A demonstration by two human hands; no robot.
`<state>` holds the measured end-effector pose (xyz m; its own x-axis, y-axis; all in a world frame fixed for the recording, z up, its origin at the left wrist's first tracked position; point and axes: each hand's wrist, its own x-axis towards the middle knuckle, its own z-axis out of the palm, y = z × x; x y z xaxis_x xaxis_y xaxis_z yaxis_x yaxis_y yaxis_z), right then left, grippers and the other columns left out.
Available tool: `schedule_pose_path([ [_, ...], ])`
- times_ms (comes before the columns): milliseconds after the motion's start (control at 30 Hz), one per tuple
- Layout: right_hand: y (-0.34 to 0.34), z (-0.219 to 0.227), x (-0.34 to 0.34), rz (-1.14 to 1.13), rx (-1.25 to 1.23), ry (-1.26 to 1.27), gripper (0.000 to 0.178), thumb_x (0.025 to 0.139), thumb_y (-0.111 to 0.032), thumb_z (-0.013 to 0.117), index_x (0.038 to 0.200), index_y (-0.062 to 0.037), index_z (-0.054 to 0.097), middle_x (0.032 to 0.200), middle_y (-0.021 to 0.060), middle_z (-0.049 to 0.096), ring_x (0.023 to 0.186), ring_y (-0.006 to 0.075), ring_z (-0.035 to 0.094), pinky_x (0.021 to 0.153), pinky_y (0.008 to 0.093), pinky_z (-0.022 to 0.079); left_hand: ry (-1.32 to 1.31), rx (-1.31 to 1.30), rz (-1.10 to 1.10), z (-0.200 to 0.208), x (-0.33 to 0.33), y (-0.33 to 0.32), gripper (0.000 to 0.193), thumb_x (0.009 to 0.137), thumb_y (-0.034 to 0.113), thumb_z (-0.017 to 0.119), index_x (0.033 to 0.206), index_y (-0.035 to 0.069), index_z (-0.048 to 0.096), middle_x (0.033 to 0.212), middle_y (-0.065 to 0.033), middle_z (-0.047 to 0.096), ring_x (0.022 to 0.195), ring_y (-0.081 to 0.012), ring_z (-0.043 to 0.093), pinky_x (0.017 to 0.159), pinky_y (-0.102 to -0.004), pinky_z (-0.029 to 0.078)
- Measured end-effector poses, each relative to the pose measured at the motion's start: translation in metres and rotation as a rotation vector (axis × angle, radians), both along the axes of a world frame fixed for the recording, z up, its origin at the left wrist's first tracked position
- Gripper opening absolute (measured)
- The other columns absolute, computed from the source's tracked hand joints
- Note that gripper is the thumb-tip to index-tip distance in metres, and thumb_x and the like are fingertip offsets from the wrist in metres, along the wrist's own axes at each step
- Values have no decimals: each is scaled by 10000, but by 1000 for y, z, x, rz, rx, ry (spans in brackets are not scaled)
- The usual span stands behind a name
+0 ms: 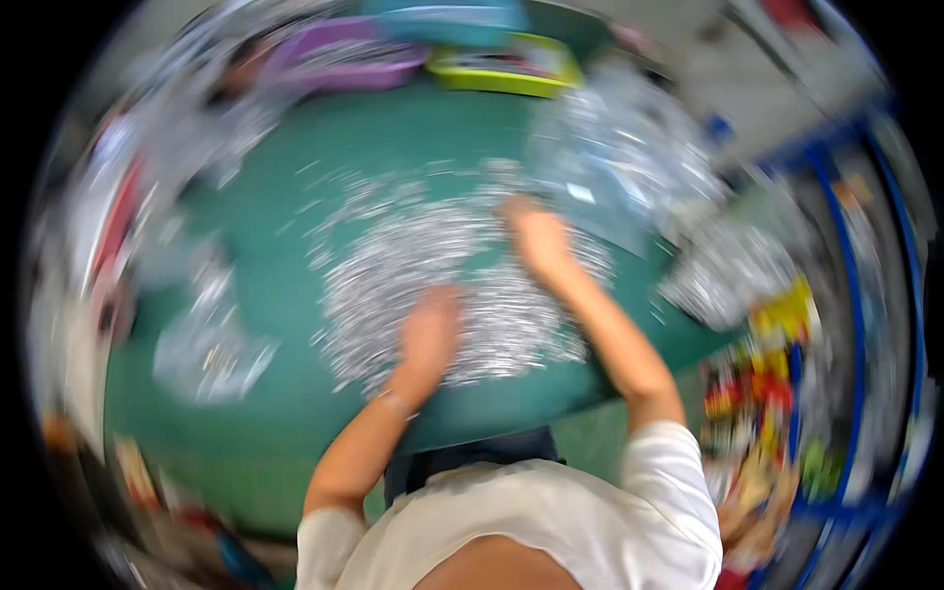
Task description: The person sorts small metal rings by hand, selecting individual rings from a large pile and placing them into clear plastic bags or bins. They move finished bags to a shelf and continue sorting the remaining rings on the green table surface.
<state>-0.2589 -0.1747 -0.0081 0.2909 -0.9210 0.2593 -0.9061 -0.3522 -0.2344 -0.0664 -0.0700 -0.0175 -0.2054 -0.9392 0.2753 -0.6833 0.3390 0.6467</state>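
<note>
Filling most of the view, the green worktop (452,123) is carrying lots of things. A tall blue shelf (858,305) is standing off to the right. A person in a white shirt (551,511) is facing the near edge of the worktop. A big pile of shiny silver bits (393,256) is lying in the middle of the worktop, right in front of the person, and loose bits are dotting the green around its far side. A big clear plastic bag (629,128) is lying past the pile, to the right, and it is shining. A crinkly whitish bag (733,275) is sitting by the right edge. Along the far edge, a purple tray (344,79) is holding silvery things, a lime-green tray (497,82) is sitting to its right, and a blue tray (447,20) is sitting just behind. A smaller clear bag (211,369) is lying on the left, well apart from the pile. The left hand (430,329) is reaching into the near middle of the pile, and the right hand (538,236) is reaching over its far right part. Both hands are looking blurry, so I cannot tell if the fingers are spreading, pressing together or pinching any bits. A thin bracelet (395,403) is circling the left wrist.
</note>
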Motion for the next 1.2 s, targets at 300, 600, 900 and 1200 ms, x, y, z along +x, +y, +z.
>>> schedule_pose_path([
  [300,92,-19,2,105,56,20,79,624,-118,596,686,-72,614,880,93,570,656,250,614,472,399,474,137,-4,-130,-15,3,-11,235,839,83,569,1047,-24,579,986,-148,598,835,-237,568,724,-322,462],
  [600,162,-27,-50,-32,-155,-298,67,646,-90,574,702,-57,585,791,78,554,641,258,597,478,383,464,-345,-54,-311,-1,-41,23,325,815,147,593,1090,-22,559,1217,-176,500,1084,-344,495,894,-377,400],
  [900,175,-6,-75,-7,38,-212,232,736,-68,514,947,-80,610,1196,46,538,740,260,627,592,353,507,-344,-41,119,20,-14,23,297,794,128,557,1054,-15,578,1147,-167,552,1002,-328,554,861,-356,435],
  [1200,183,8,-106,-197,-14,-436,212,794,-38,524,987,-75,604,955,73,606,746,319,596,630,391,481,-176,-53,157,33,-25,39,236,794,105,576,1021,45,575,1117,-122,549,888,-316,581,755,-357,468],
])
